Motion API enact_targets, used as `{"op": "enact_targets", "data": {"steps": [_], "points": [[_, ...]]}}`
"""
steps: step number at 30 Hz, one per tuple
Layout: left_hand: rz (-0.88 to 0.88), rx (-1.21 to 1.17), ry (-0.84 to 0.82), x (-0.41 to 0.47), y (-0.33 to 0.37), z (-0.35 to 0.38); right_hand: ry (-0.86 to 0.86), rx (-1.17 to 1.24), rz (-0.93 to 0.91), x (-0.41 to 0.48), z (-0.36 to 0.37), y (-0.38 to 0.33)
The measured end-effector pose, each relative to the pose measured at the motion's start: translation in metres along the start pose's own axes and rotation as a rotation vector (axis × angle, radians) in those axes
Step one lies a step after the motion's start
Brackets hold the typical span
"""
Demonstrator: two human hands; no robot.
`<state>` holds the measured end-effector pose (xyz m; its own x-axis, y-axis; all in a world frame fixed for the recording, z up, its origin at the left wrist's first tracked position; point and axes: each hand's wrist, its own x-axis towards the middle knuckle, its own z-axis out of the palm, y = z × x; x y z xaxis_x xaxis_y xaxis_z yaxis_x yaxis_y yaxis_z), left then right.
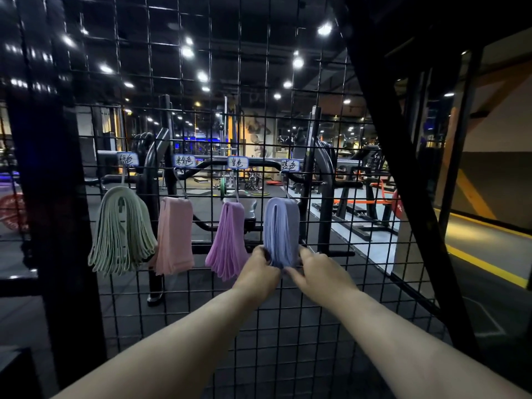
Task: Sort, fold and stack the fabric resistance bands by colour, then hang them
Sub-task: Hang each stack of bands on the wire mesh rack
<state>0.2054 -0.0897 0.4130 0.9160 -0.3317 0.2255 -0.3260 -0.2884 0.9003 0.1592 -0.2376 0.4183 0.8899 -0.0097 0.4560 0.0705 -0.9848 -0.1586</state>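
Blue bands [281, 228] hang as a folded bundle on a black wire grid [288, 326], centre of the frame, under a handwritten label [290, 165]. The left grip [260, 269] and right grip [319, 272] pinch the bundle's lower end from either side. Green bands [122, 234], pink bands [174, 237] and purple bands [229, 240] hang in a row to its left.

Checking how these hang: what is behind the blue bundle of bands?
The black wire grid stands right behind the blue bundle, gym machines beyond it. The bundle covers the wires at its back, and the left hand and right hand hide its lower end.
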Motion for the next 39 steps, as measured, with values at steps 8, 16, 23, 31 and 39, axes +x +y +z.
{"op": "enact_targets", "data": {"steps": [8, 16, 23, 31, 39], "points": [[0.049, 0.241, 0.075, -0.001, -0.010, -0.001, 0.010, -0.147, -0.069, -0.001, 0.005, 0.000], [-0.040, 0.049, 0.060, -0.004, -0.009, 0.002, 0.059, -0.043, 0.138, -0.002, -0.004, -0.012], [-0.008, 0.309, 0.141, 0.007, -0.011, 0.005, 0.003, 0.109, 0.221, 0.005, -0.001, -0.018], [-0.064, 0.158, 0.214, 0.017, -0.012, 0.009, 0.052, 0.061, 0.230, 0.007, 0.000, -0.020], [0.029, 0.110, 0.226, 0.013, -0.012, 0.015, 0.024, 0.019, 0.140, 0.007, 0.007, -0.017]]}}
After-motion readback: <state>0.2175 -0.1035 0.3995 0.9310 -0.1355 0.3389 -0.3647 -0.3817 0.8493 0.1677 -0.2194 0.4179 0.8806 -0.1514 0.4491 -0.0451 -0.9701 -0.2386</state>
